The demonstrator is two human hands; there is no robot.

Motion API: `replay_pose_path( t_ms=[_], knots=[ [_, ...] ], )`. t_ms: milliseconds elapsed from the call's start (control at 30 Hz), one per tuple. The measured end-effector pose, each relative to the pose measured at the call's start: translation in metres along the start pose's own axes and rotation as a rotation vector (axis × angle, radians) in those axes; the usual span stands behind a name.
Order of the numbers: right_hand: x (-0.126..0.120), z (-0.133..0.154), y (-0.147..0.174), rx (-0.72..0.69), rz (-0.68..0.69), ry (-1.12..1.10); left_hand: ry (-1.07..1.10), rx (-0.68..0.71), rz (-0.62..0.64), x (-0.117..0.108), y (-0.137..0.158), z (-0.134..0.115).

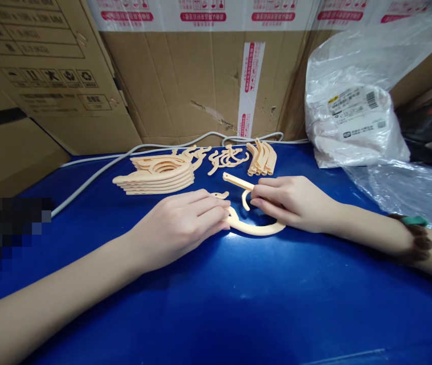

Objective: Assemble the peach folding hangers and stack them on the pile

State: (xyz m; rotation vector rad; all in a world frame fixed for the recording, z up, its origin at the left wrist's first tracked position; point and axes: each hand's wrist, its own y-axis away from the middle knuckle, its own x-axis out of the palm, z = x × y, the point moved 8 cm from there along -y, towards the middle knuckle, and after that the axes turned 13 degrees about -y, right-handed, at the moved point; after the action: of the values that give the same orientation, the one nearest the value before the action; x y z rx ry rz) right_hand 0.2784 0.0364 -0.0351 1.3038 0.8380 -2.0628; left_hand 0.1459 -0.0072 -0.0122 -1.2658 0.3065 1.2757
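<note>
Cream plastic pieces that look like parts of a folding clothes hanger are between my two hands. My left hand (180,225) pinches one end of a curved hanger body (259,229), beside its small loop. Past these fingertips a short rounded end shows. The other end of the body runs under my right hand (293,203), whose fingers are closed around a straight hanger arm (237,181) pointing up and left. A curved hook (245,202) shows below those fingers; whether they grip it too is hidden.
Behind my hands lie a stack of hanger bodies (158,182), a loose pile of hooks (228,157) and a bunch of hanger arms (262,158). A white cable (104,158) runs along the back, before cardboard boxes (185,81). A plastic bag (356,121) stands at right.
</note>
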Motion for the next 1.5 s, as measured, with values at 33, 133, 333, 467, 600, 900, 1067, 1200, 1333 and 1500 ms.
replay_pose_path(
  t_ms=[33,133,333,467,600,900,1067,1200,1333,1500],
  knots=[
    [0.0,0.002,0.0,-0.018,0.008,0.012,-0.001,-0.001,0.006,0.0,0.0,0.0],
    [0.002,0.007,0.001,-0.069,0.026,0.043,0.003,-0.016,0.032,0.003,0.001,0.001],
    [0.006,0.016,0.003,-0.139,0.06,0.054,0.018,-0.021,0.043,0.003,-0.001,0.001],
    [0.008,0.02,0.004,-0.155,0.067,0.068,0.018,-0.021,0.038,0.002,-0.001,0.001],
    [0.008,0.024,0.005,-0.155,0.052,0.068,0.006,-0.027,0.026,0.002,-0.001,0.001],
    [0.006,0.023,0.006,-0.147,0.023,0.03,-0.24,-0.044,-0.029,-0.006,-0.001,0.007],
    [0.006,0.027,0.007,-0.192,0.007,0.039,-0.056,-0.189,0.036,0.005,0.004,0.02],
    [0.004,0.032,0.008,-0.238,-0.024,0.069,0.156,-0.344,0.119,0.013,0.007,0.028],
    [0.003,0.039,0.008,-0.289,-0.034,0.07,0.313,-0.527,0.156,0.016,0.011,0.034],
    [0.003,0.043,0.008,-0.331,-0.026,0.01,0.396,-0.65,0.141,0.02,0.014,0.04]
  ],
)
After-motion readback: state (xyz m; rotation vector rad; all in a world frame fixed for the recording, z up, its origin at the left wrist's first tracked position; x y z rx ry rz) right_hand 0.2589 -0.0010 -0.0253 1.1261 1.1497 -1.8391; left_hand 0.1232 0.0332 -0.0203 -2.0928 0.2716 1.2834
